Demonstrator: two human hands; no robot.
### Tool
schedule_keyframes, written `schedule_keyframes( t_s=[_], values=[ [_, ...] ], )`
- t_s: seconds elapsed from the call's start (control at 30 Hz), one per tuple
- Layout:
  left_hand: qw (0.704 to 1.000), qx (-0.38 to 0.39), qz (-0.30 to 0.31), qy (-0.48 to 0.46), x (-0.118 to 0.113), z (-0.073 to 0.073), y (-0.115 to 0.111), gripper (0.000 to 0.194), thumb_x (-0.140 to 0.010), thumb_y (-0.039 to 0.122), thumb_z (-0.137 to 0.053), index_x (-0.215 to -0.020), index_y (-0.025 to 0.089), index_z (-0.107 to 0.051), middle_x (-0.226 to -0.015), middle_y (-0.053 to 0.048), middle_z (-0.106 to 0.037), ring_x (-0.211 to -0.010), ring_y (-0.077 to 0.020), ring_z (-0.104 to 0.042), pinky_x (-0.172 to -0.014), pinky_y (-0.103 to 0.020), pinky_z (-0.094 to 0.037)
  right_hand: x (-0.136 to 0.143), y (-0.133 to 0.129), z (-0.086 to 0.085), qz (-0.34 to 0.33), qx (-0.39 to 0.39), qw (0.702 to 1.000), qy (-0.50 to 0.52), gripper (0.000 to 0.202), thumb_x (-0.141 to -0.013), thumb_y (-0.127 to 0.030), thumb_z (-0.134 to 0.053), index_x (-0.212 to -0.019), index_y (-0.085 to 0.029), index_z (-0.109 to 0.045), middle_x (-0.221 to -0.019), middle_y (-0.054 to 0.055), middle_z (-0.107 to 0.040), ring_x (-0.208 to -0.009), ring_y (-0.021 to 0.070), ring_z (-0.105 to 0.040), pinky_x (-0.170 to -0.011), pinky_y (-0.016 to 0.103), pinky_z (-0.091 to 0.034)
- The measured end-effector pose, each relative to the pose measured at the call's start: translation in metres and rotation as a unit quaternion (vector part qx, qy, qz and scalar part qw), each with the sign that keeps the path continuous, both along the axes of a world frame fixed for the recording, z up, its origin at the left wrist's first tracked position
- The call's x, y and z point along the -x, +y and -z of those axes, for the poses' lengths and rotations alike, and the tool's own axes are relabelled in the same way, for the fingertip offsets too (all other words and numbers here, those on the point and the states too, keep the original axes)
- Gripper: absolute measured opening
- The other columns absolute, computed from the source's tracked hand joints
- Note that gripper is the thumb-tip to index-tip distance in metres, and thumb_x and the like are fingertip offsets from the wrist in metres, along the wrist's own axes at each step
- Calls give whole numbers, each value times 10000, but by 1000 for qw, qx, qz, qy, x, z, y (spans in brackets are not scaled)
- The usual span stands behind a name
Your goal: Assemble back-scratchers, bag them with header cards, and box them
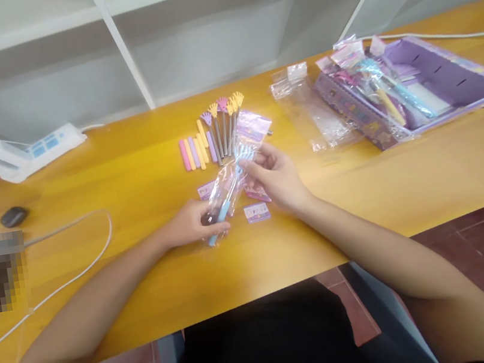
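Observation:
Between my hands is a clear plastic bag (230, 184) with a light blue hand-shaped stick inside, slanting over the table. My left hand (191, 222) is closed round its lower end, by the blue handle. My right hand (278, 177) pinches the upper part, near the blue hand-shaped head. A purple and pink header card (254, 127) shows at the bag's top. Just behind lie several dark sticks with small hand-shaped heads (222, 108) in purple, yellow and pink. Beside them is a row of coloured handle tubes (193, 153). Small printed cards (257, 212) lie under and near the bag.
At the right, a purple box (457, 73) holds several bagged sticks (385, 87). Empty clear bags (321, 118) lie left of it. A white power strip (44, 151), a black mouse (14, 216) and a white cable (99, 260) are at the left. Shelving stands behind.

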State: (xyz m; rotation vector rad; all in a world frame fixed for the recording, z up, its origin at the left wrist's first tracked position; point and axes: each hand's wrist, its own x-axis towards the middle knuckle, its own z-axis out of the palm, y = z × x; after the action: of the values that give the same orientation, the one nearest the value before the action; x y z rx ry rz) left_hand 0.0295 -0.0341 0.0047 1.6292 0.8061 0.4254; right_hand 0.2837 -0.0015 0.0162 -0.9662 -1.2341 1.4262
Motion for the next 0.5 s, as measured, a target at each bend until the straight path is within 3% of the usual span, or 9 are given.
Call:
schedule_keyframes(
  t_s=[0.07,0.2,0.27,0.37,0.5],
  values=[
    [1000,7,0,2,-2,-2,-2,262,-989,454,-757,-1035,196,-769,-872,-51,-843,-701,-188,-778,-681,-288,-585,0,1,1,3,-10,1000,3,490,-877,-592,-856,-1078,-229,-597,-793,-16,-645,-637,114,-618,-526,238,-497],
    [1000,12,-15,-5,-3,1,-1,297,-1004,484,-738,-1080,197,-761,-893,-58,-851,-724,-200,-794,-712,-302,-600,7,-1,6,-141,-3,990,-4,537,-832,-619,-889,-1047,-188,-652,-851,11,-689,-724,121,-650,-666,265,-569],
    [1000,-16,-4,0,-2,2,0,327,-1013,511,-722,-1080,194,-770,-929,-68,-857,-773,-202,-801,-754,-303,-599,8,-1,3,-169,-1,986,-8,512,-852,-615,-874,-1022,-175,-676,-821,11,-683,-716,118,-639,-690,273,-570],
    [998,-60,11,-17,0,2,2,457,-1087,572,-571,-1112,169,-784,-1011,-118,-859,-836,-200,-781,-786,-306,-587,-4,8,-18,-100,-37,994,-25,393,-909,-538,-840,-1044,-190,-717,-884,21,-704,-756,124,-646,-729,286,-576],
    [997,-58,7,-54,1,5,1,568,-1139,591,-413,-1246,136,-736,-980,-147,-852,-776,-185,-711,-746,-315,-565,-55,43,-61,80,-140,985,-68,106,-1009,-284,-721,-1030,-189,-763,-1033,59,-728,-867,119,-665,-811,290,-550]
  ],
)
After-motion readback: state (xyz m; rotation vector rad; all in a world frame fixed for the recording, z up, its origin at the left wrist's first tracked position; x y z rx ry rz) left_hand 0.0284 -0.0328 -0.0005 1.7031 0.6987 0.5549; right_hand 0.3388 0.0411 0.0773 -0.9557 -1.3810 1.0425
